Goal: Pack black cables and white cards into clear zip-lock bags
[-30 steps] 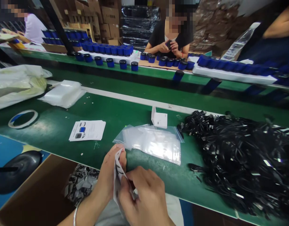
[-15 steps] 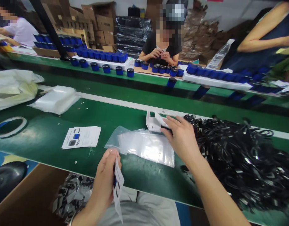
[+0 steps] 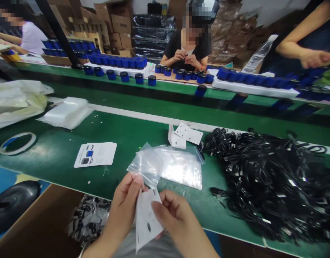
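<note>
My left hand [image 3: 125, 202] is closed, pinching a clear plastic bag [image 3: 146, 166] and the edge of a white printed leaflet [image 3: 146, 215]. From the other side, my right hand [image 3: 178, 216] is closed on the leaflet, its thumb lying on the printed face. Whether a second sheet lies behind is hidden. Beyond my hands lies a pile of clear plastic bags [image 3: 182, 171]. Folded white cards [image 3: 190, 134] with small printed shapes rest behind that pile. To the left is a stack of printed leaflets [image 3: 104, 154] with product pictures.
A heap of black cables [image 3: 264, 186] covers the bench's right side. A tape roll [image 3: 17, 143] and packed plastic bags [image 3: 68, 113] lie left. An open carton [image 3: 54, 215] with small packets sits below. Across, a person [image 3: 188, 50] works behind blue jars [image 3: 139, 79].
My right hand has left the folded cards and come back to the leaflet at my left hand. The clear bag has been drawn up closer, above my left fingers.
</note>
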`<action>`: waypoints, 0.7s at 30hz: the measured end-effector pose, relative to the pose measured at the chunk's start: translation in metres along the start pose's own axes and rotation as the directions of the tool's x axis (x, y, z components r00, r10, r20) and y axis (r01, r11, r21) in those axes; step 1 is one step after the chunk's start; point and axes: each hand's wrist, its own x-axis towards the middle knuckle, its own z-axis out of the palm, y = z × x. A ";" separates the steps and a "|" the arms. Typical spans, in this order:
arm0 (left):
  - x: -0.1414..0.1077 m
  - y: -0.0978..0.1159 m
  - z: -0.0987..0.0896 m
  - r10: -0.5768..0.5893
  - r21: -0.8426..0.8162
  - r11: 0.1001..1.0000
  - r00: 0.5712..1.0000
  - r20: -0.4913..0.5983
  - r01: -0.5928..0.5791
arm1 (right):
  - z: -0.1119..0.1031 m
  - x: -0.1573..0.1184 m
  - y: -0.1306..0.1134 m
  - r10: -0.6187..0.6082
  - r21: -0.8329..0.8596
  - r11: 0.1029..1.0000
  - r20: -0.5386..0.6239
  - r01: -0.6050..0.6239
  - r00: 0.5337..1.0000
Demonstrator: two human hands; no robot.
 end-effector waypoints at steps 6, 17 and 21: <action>0.001 -0.002 0.002 0.192 0.280 0.944 0.981 -0.030 -0.176 | 0.008 -0.020 -0.012 -0.229 -0.335 0.921 -0.047 0.201 0.972; 0.002 0.001 0.001 0.364 0.381 0.876 0.924 -0.117 -0.297 | 0.014 -0.008 0.023 -0.186 -0.100 0.981 -0.205 0.169 0.961; 0.007 0.002 -0.006 0.424 0.428 0.826 0.905 -0.041 -0.367 | -0.002 -0.015 0.013 -0.807 -0.635 0.524 -0.158 0.567 0.569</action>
